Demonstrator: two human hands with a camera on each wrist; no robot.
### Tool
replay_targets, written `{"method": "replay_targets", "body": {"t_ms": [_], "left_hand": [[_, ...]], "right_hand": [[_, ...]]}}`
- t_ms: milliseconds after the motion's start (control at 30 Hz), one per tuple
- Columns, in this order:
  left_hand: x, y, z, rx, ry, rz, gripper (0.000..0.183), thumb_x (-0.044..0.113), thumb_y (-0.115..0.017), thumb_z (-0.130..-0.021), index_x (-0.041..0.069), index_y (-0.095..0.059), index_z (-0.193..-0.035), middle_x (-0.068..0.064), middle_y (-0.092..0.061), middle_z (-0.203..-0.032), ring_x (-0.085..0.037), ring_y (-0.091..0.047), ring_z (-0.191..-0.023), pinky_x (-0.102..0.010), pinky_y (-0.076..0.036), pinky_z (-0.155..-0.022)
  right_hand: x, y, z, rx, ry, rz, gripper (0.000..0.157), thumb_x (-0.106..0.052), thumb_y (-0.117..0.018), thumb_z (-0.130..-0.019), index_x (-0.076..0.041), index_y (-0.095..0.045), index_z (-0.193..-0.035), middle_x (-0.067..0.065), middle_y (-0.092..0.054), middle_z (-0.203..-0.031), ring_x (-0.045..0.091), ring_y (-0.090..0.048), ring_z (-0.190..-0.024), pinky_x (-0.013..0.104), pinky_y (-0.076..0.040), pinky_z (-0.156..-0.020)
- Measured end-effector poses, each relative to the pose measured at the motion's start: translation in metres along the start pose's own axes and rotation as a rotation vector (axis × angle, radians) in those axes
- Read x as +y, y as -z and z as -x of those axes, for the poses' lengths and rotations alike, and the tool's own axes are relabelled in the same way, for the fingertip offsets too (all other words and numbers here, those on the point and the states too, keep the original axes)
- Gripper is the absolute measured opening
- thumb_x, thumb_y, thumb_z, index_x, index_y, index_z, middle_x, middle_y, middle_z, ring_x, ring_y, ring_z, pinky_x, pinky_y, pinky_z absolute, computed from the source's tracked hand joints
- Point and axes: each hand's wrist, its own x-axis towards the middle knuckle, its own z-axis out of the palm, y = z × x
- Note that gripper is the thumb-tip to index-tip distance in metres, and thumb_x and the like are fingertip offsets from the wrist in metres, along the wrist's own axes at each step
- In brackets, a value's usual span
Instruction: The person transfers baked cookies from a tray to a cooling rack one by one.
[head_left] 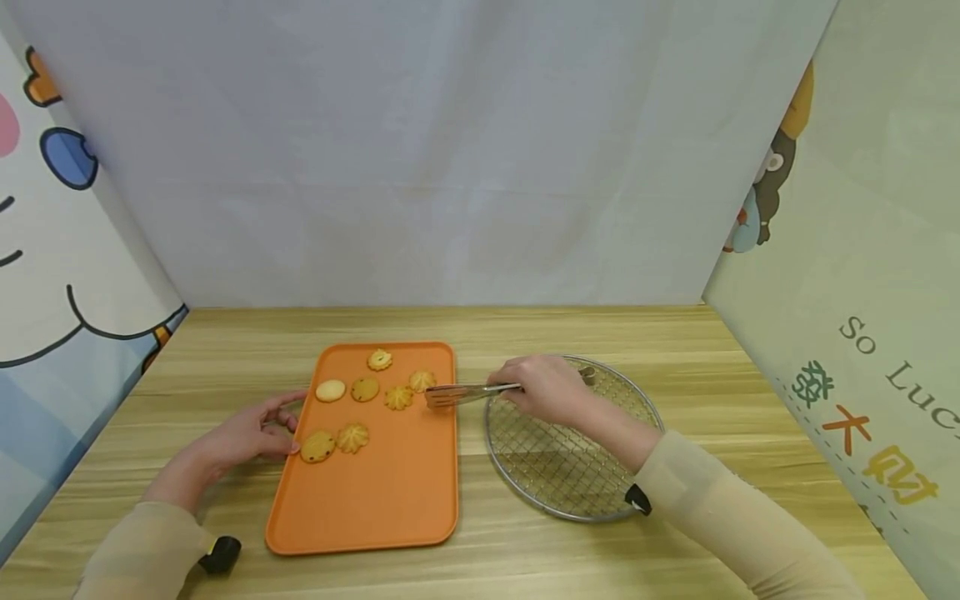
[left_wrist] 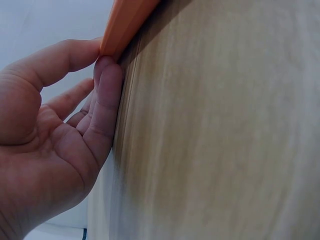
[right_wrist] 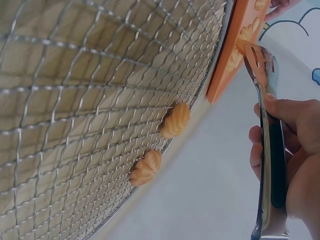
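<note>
My left hand [head_left: 251,429] pinches the left rim of the orange tray [head_left: 397,500] between thumb and fingers. Several cookies lie on that tray, among them a pale oval one [head_left: 330,391], a round one with dark specks [head_left: 318,447] and a shell-ridged one [head_left: 353,437]. Slotted metal tongs [head_left: 472,394] are gripped in my right hand [head_left: 546,390], which is over the wire rack. The tongs' slotted ends [right_wrist: 261,61] reach over the tray's right rim, close beside a ridged cookie [head_left: 422,382].
The round wire cooling rack [head_left: 570,467] stands right of the tray on the wood-grain table [head_left: 495,550]. Two ridged cookies [right_wrist: 175,120] sit near its edge in the right wrist view; my right hand and arm hide them in the head view. A pale curtain [head_left: 450,150] closes the back.
</note>
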Motion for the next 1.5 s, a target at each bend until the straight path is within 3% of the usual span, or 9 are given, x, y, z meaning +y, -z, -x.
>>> {"method": "replay_targets", "body": {"t_ms": [233, 767, 1033, 1500], "left_hand": [[-0.003, 0.001, -0.001, -0.001, -0.006, -0.009, 0.087, 0.010, -0.070, -0.084, -0.001, -0.013, -0.150, -0.019, -0.042, -0.108, -0.018, -0.060, -0.082, -0.032, -0.053, -0.074], [-0.003, 0.000, 0.000, 0.004, -0.003, -0.002, 0.087, 0.009, -0.069, -0.084, -0.001, -0.013, -0.150, -0.019, -0.041, -0.107, -0.018, -0.058, -0.082, -0.032, -0.053, -0.075], [-0.001, 0.000, -0.001, 0.015, 0.012, -0.012, 0.087, 0.010, -0.070, -0.084, 0.001, -0.014, -0.150, -0.020, -0.042, -0.108, -0.018, -0.057, -0.081, -0.031, -0.052, -0.075], [-0.001, 0.000, -0.001, 0.020, 0.006, -0.011, 0.087, 0.010, -0.070, -0.084, 0.000, -0.014, -0.150, -0.020, -0.043, -0.109, -0.017, -0.058, -0.079, -0.030, -0.051, -0.074]], "right_hand": [[0.004, 0.008, 0.005, -0.003, -0.001, -0.056, 0.022, -0.018, -0.073, -0.082, -0.022, -0.073, -0.104, -0.005, -0.071, -0.097, 0.010, -0.066, -0.078, 0.022, -0.045, -0.054], [0.013, 0.028, 0.021, 0.057, -0.036, -0.118, 0.024, -0.017, -0.071, -0.085, -0.020, -0.072, -0.108, -0.002, -0.070, -0.104, 0.010, -0.066, -0.080, 0.021, -0.045, -0.057], [0.021, 0.040, 0.031, 0.131, -0.037, -0.168, 0.026, -0.015, -0.072, -0.084, -0.016, -0.071, -0.110, 0.000, -0.070, -0.106, 0.015, -0.068, -0.087, 0.031, -0.053, -0.068], [0.043, 0.045, 0.056, 0.248, -0.035, -0.214, 0.026, -0.012, -0.075, -0.080, -0.013, -0.072, -0.106, 0.002, -0.071, -0.100, 0.014, -0.067, -0.083, 0.030, -0.053, -0.066]]}}
